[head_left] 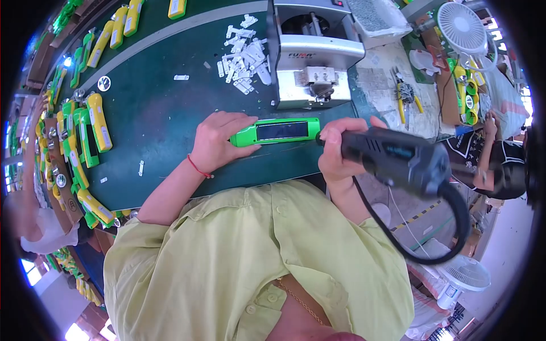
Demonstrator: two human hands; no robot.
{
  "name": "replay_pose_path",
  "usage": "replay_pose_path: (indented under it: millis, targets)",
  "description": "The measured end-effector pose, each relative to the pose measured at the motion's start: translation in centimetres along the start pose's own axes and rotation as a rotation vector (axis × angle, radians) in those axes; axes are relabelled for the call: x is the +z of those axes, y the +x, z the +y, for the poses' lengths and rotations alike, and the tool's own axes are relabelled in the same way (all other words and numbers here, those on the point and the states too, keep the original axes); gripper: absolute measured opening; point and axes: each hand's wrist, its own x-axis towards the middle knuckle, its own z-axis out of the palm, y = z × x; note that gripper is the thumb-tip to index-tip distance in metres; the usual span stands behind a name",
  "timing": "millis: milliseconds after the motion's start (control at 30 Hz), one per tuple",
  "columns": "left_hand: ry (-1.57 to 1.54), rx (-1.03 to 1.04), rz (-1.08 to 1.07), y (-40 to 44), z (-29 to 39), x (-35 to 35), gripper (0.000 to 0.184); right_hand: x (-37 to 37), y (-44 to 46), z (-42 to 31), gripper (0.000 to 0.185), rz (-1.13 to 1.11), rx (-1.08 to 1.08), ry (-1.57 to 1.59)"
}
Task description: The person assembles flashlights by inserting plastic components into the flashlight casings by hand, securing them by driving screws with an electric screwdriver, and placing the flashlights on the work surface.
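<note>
My left hand (219,141) is closed around one end of a long green plastic case (247,135). Set into the top of the case is a dark rectangular panel, and the case lies flat on the green bench top. In my right hand (339,149) is a black electric screwdriver (398,156) with a thick cable. Its tip points at the right end of the case; whether it touches a screw there I cannot make out.
Behind the case stands a silver machine (313,62), beside a heap of small white plastic parts (244,59). Several yellow-and-green cases (98,122) line the left side. Pliers (406,96) lie at right, near a white fan (463,28). Another person (489,156) sits far right.
</note>
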Motion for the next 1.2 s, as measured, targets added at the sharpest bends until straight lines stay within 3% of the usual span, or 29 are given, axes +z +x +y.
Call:
replay_pose_path:
  millis: [33,133,200,267,400,467,567,733,800,833,867,967,1033,1200]
  targets:
    - [-0.001,0.013,0.009,0.2,-0.1,-0.1,0.042,-0.5,0.5,0.1,0.066,-0.053,-0.024,-0.099]
    - [0.061,0.010,-0.025,0.0,0.4,-0.1,0.042,-0.2,1.3,-0.3,0.064,-0.019,0.029,0.014]
    - [0.028,-0.005,-0.068,0.2,1.4,0.5,0.044,-0.4,3.6,-2.0,0.069,0.072,0.200,0.304]
    - [0.028,-0.014,-0.068,0.5,2.8,2.1,0.047,-0.2,6.8,-1.9,0.073,0.120,0.080,0.462]
    - [0.063,-0.016,-0.114,1.5,4.7,2.6,0.058,1.8,10.6,-0.9,0.058,0.073,-0.124,0.448]
    - [0.039,0.006,-0.010,1.3,4.5,1.8,0.058,2.3,10.6,0.1,0.045,0.035,-0.118,0.394]
    - [0.011,-0.025,-0.035,0.8,3.6,1.2,0.056,3.2,10.1,0.9,0.031,0.041,-0.073,0.404]
    - [-0.103,-0.072,-0.073,0.7,3.1,2.4,0.050,2.7,10.8,0.7,0.028,-0.194,0.165,0.374]
    - [-0.166,-0.116,-0.069,1.1,3.1,2.9,0.047,2.8,9.6,0.4,0.052,-0.146,0.301,0.326]
    - [-0.194,-0.105,-0.054,1.3,3.0,3.2,0.046,2.7,9.1,0.2,0.032,-0.058,0.279,0.539]
    - [-0.224,-0.103,-0.044,1.1,3.2,3.4,0.045,2.7,8.5,-0.5,0.057,-0.047,0.272,0.394]
    - [-0.195,-0.139,-0.076,1.3,4.0,3.6,0.045,3.1,7.3,-1.2,0.059,-0.004,0.186,0.319]
    - [-0.198,-0.121,-0.075,1.3,3.9,3.6,0.046,3.2,6.6,-0.9,0.028,0.028,0.185,0.436]
    - [-0.192,-0.119,-0.078,1.4,3.8,3.5,0.047,3.5,5.9,-0.2,0.031,0.019,0.208,0.378]
